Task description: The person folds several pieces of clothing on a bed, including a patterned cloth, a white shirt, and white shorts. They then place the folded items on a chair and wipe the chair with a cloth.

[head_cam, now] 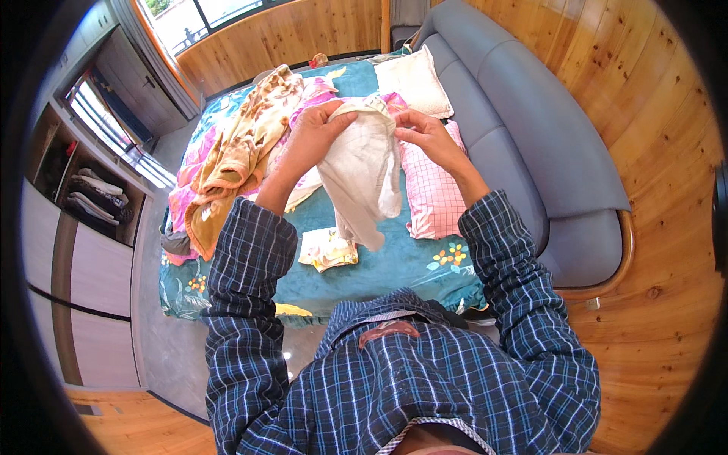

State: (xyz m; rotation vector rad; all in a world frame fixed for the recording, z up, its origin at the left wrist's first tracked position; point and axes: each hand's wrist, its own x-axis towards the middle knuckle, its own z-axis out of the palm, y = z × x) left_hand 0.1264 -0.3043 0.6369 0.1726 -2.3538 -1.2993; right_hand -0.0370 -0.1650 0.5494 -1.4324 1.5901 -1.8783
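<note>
A thin white cloth garment [364, 165] hangs from both hands above the bed. My left hand [318, 128] grips its upper left edge between thumb and fingers. At the upper right edge, my right hand [424, 133] pinches the fabric with its fingertips. Below the hanging garment, a folded cloth with a yellow floral print [328, 250] lies on the teal bedcover [392, 273]. A pink checked pillow [433, 193] lies beyond the garment to the right, and a cream pillow [412, 82] is farther back.
A rumpled tan and brown blanket [244, 133] lies on the bed's left side over pink floral bedding [190, 187]. The grey padded headboard [529, 125] borders the right side. Wardrobe shelves with folded clothes [96, 196] stand at the left.
</note>
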